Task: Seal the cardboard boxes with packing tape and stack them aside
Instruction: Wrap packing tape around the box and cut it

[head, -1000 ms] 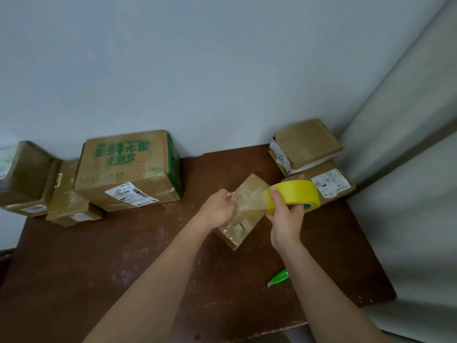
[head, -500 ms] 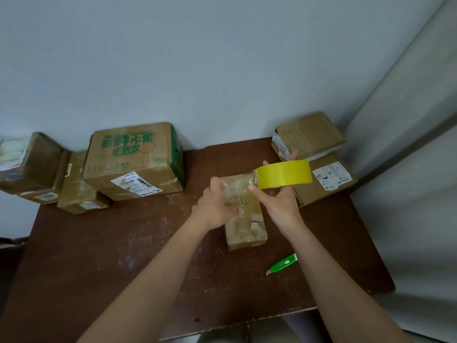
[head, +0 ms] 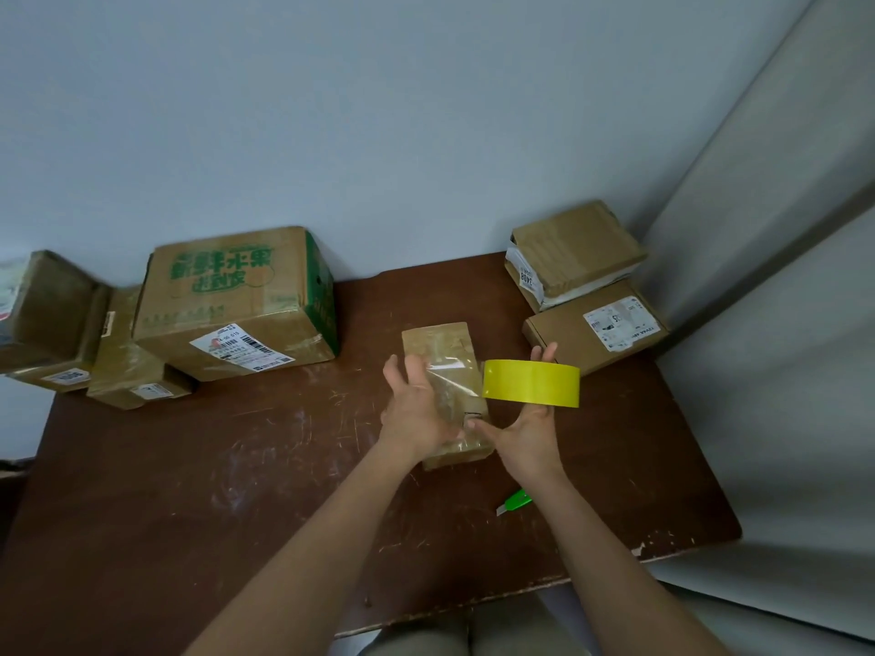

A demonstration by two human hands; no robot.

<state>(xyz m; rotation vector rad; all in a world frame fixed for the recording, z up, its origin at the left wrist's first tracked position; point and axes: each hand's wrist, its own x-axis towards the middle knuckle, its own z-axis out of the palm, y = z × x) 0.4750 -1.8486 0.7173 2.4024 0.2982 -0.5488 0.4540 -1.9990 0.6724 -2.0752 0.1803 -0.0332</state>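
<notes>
A small cardboard box [head: 438,345] lies flat in the middle of the brown table [head: 199,490]. My right hand [head: 530,433] holds a yellow roll of packing tape [head: 531,383] just right of the box, fingers through its core. A clear strip of tape [head: 450,381] runs from the roll across the box top to my left hand [head: 416,409], which pinches the strip's free end over the box's near half. Part of the box is hidden under my hands.
A large box with green print [head: 236,300] stands at the back left, beside several smaller boxes [head: 71,338]. Two boxes are stacked at the back right [head: 577,258]. A green box cutter [head: 513,501] lies near my right forearm. The wall is close behind.
The small box has gone from tilted to flat and straight on the table. Both hands have lowered over it, with the tape strip pulled out longer across the top.
</notes>
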